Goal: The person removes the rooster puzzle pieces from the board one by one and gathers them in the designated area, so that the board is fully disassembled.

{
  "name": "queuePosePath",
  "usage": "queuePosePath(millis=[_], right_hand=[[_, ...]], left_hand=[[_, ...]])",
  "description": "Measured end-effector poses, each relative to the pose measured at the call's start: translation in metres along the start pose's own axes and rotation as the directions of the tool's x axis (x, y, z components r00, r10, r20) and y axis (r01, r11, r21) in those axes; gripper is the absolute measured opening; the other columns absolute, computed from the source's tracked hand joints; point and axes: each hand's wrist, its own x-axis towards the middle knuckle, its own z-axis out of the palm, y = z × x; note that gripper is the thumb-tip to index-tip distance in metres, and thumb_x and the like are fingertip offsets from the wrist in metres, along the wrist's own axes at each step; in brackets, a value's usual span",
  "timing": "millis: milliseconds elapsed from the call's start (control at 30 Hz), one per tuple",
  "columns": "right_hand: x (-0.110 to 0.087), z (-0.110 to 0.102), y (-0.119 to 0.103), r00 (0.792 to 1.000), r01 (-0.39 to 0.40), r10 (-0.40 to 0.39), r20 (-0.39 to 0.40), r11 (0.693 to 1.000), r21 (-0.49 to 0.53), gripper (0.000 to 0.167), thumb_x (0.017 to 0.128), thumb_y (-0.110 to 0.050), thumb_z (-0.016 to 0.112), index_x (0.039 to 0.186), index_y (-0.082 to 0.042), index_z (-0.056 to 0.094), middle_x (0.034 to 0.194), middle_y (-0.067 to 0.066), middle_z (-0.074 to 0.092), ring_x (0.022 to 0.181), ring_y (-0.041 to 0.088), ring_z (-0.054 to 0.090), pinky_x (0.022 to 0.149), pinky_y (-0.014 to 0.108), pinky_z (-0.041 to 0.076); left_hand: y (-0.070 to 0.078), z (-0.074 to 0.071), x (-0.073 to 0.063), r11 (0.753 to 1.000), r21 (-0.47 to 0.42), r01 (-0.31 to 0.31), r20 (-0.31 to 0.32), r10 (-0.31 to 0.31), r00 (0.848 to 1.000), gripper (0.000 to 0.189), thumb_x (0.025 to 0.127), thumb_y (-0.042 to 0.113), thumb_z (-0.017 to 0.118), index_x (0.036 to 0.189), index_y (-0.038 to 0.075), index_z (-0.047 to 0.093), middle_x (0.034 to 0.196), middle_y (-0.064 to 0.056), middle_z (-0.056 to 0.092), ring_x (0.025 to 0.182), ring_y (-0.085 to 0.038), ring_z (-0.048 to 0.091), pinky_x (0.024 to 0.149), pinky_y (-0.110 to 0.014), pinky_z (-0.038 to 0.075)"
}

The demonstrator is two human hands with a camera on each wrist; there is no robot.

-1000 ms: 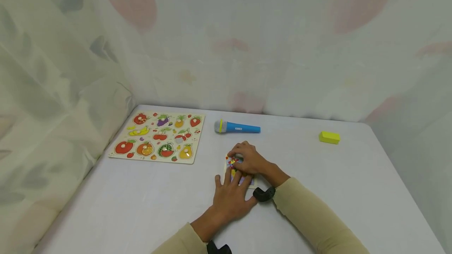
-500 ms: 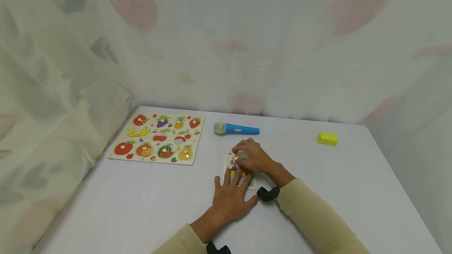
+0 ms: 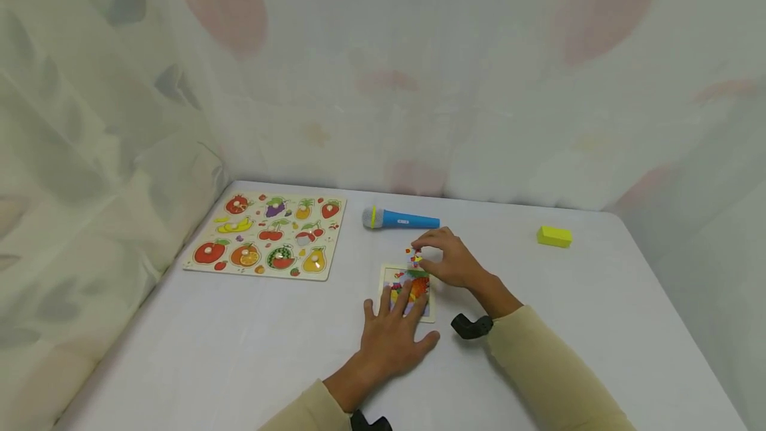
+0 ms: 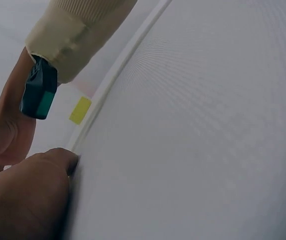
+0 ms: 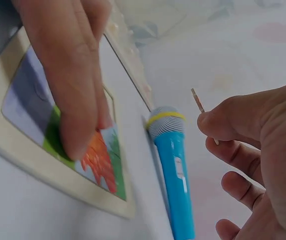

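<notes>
A small framed jigsaw puzzle with a colourful picture lies mid-table. My left hand rests on it, fingers spread and straight. In the right wrist view, left fingers press on the picture within the pale frame. Just beyond the puzzle's far edge, my right hand pinches a thin puzzle piece between thumb and finger, raised clear of the frame. That piece appears edge-on from the right wrist. The left wrist view shows part of the left hand but not the puzzle.
A blue microphone with a grey head lies behind the puzzle. To the left is a fruit peg board. A yellow block sits at the right rear. Patterned cloth hangs along the table's back edge.
The right hand has lifted the puzzle piece off the puzzle and moved it away and to the right. More of the picture shows. The left hand has stayed in place.
</notes>
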Motion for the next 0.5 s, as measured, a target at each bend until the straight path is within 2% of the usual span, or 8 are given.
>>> queuePosePath(millis=[167,500], right_hand=[[-0.009,-0.014,0.001,0.999,-0.009,0.009,-0.036,1.0,0.008,0.031,0.082,-0.006,0.073,0.112,-0.005,0.071,0.113,0.002,0.064,0.109,0.022,0.048,0.09,0.05,0.04],[-0.032,-0.038,0.012,0.992,0.032,-0.03,-0.125,0.999,0.016,0.032,0.081,-0.003,0.073,0.113,-0.004,0.07,0.109,-0.001,0.065,0.104,0.021,0.048,0.085,0.047,0.04]], left_hand=[[0.001,0.0,0.001,1.0,-0.001,0.013,0.005,-0.013,1.0,0.073,0.088,0.072,0.039,0.149,0.031,0.039,0.159,-0.002,0.017,0.141,-0.042,0.014,0.099,-0.071,0.011],[0.002,0.0,0.001,1.0,0.015,0.018,0.003,-0.018,1.0,0.073,0.088,0.072,0.039,0.149,0.032,0.038,0.159,-0.002,0.018,0.141,-0.042,0.015,0.098,-0.072,0.011]])
